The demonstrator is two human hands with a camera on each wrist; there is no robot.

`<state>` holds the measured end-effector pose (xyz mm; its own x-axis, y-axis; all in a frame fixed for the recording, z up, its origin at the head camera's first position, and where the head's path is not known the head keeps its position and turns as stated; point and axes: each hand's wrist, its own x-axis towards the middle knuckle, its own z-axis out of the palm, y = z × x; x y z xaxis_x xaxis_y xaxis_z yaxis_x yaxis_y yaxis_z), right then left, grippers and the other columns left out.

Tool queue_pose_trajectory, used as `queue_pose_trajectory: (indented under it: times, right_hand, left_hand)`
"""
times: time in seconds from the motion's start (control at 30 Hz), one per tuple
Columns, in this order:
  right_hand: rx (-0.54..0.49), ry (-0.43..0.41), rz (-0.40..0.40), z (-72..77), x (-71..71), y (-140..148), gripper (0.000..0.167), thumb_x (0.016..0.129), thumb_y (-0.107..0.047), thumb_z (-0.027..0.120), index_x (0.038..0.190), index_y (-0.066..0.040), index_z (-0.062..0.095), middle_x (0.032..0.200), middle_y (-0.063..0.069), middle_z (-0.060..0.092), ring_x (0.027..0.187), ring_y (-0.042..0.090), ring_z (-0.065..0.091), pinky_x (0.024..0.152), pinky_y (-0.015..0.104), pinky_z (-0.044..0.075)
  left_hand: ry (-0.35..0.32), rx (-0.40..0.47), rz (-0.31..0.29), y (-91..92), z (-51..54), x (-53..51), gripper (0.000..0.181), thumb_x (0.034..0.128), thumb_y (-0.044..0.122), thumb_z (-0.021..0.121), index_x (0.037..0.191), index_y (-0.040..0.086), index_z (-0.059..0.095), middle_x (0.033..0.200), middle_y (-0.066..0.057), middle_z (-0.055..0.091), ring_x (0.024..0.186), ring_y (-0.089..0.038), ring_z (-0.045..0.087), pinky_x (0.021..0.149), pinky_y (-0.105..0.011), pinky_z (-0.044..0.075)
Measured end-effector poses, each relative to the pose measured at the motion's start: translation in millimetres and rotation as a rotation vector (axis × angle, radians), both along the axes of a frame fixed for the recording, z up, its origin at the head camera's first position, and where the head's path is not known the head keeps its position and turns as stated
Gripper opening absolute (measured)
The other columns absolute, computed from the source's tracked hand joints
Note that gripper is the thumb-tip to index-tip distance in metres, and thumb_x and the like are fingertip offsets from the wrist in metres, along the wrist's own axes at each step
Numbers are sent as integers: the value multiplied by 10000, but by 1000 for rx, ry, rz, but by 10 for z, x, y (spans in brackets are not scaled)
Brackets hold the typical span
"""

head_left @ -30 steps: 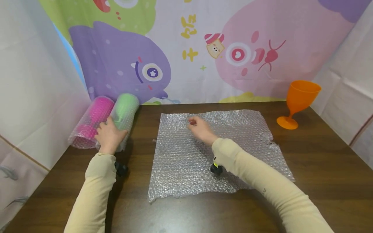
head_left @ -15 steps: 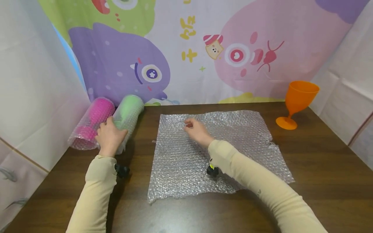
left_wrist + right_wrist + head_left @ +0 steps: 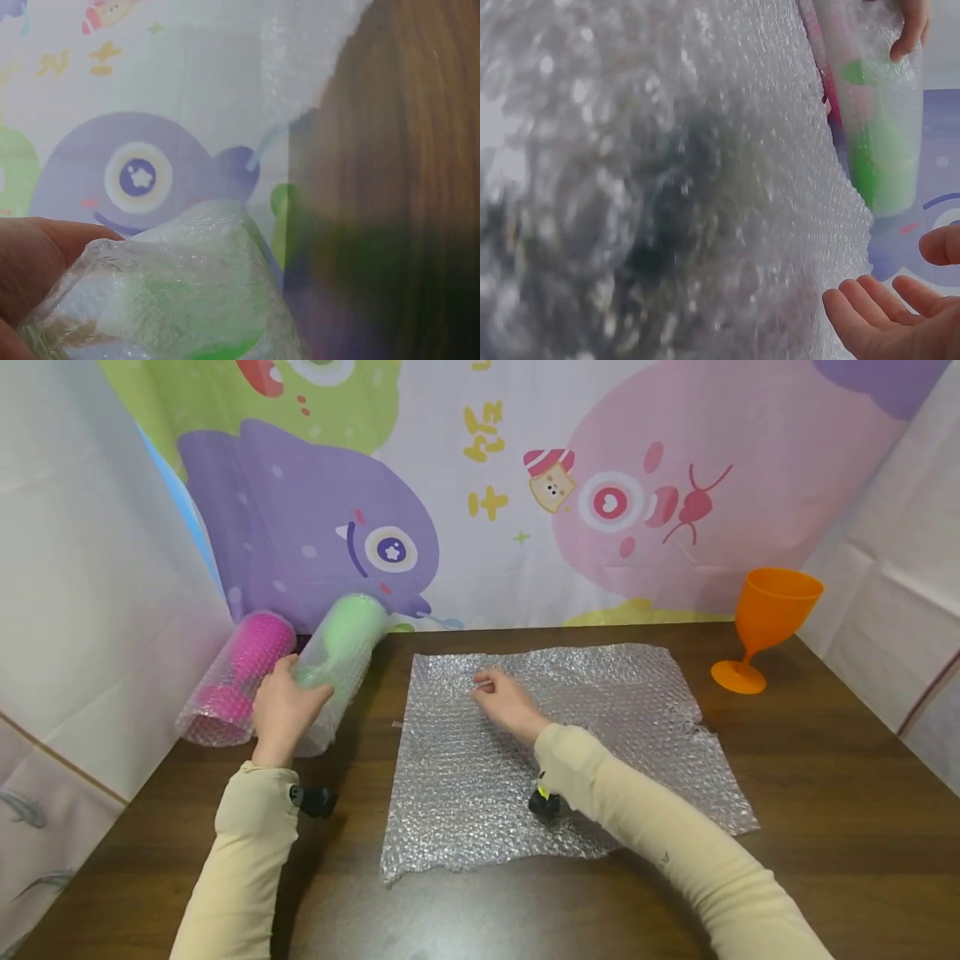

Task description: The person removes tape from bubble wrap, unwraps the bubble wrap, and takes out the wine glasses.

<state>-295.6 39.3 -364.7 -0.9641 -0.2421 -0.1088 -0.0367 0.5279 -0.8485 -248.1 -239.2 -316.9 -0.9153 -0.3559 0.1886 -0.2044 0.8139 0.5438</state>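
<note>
Table [image 3: 450, 914] dark wood, cartoon curtain [image 3: 491, 568] behind; left grip [image 3: 287, 706] holds wrapped green goblet [image 3: 343, 652]; right grip [image 3: 508, 700] relaxed.

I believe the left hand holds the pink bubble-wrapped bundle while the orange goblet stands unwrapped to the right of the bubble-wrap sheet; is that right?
Not quite: the left hand holds the green bubble-wrapped bundle, not the pink bundle, as the head view shows. The orange goblet does stand unwrapped to the right of the bubble-wrap sheet.

Green wrapped roll [image 3: 342, 652] shifted right
</note>
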Motion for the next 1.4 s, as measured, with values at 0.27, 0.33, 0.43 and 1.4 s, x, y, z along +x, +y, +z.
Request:
queue_pose_trajectory:
  times: [0.27,0.33,0.43,1.4]
  right_hand:
    - [-148,-47,1,-12,3,-90,374,934,-213,478,1288,-95,457,1239,110,514,1069,253,541,860,372,467]
    - [-196,-65,5,-19,-2,-112,377,938,-201,473,1294,-81,449,1233,120,514,1060,250,550,855,353,475]
    - [-245,-84,9,-29,-9,-139,380,942,-189,464,1303,-70,440,1229,119,516,1065,239,551,860,335,477]
    - [-812,-361,-60,23,-85,-211,698,933,-506,352,1446,-73,161,1351,207,373,1216,307,438,964,363,415]
  left_hand:
    - [5,52,-46,109,98,66,710,797,287,591,1400,38,309,1330,-253,431,1136,-463,429,897,-561,350]
    - [-5,56,-64,135,127,86,710,799,287,583,1404,43,303,1347,-240,419,1138,-461,427,891,-563,350]
    - [-11,56,-89,172,166,119,701,796,283,584,1399,44,315,1350,-230,421,1138,-454,430,889,-555,354]
    - [-68,198,-290,715,236,219,672,784,342,647,1366,136,382,1342,-148,453,1111,-342,485,879,-488,412]
